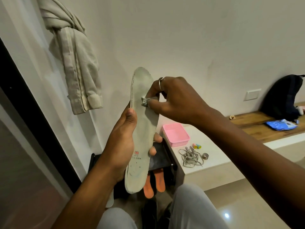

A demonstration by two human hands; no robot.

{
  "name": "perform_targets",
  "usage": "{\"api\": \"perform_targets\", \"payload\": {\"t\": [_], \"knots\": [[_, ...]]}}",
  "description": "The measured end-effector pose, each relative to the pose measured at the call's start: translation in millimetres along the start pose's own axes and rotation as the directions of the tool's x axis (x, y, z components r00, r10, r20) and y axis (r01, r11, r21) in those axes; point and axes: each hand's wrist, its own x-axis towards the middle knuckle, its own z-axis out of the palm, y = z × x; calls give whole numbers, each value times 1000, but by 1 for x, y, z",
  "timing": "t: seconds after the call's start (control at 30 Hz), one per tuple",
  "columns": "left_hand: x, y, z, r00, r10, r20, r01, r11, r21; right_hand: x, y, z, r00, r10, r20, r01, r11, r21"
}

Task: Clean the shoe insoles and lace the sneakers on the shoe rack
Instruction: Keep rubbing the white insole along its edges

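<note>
Insole held upright, wad pressed to it.

Our left hand (121,142) grips the pale insole (142,129) above the rack, thumb along its edge, fingers curled behind. Our right hand (173,98) pinches a small grey wad (145,101) against its upper face.

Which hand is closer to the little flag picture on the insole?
Left. The left hand grips the insole right beside the flag picture; the right hand is higher up, pinching a small grey wad against the toe end.
</note>
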Motion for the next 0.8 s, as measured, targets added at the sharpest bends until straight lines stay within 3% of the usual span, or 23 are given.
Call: {"api": "perform_targets", "payload": {"t": [0.1,0.17,0.27,0.33,0.43,0.5,0.57,0.63,0.7,0.8], "knots": [[-1,0,3,1000,1,23,-1,1000,17,0,4,3,995,52,-89,-67,983,-172],[-2,1,5,1000,19,20,-19,1000,13,1,5,1,991,66,-113,-84,983,-165],[0,-2,3,1000,14,-3,-14,999,-38,-10,-7,-4,995,-24,102,18,998,54],[1,-3,2,1000,18,-2,-18,998,-53,-12,-11,-5,986,-51,159,41,997,67],[-1,-2,7,999,8,47,-9,1000,18,3,3,-3,996,61,-65,-66,996,-64],[-4,-1,10,997,-3,74,0,999,42,10,7,0,970,127,-210,-130,991,-3],[-4,-1,9,998,3,61,-3,1000,5,5,-2,4,971,87,-221,-54,987,149],[-3,0,6,999,10,34,-9,999,-33,-9,-17,10,991,-13,-135,41,977,208],[-2,1,2,1000,-5,15,5,999,-43,-18,-23,14,996,-69,-54,79,975,208],[-3,1,4,999,-25,43,26,999,-36,-3,-7,13,987,12,-158,8,992,129]]}}
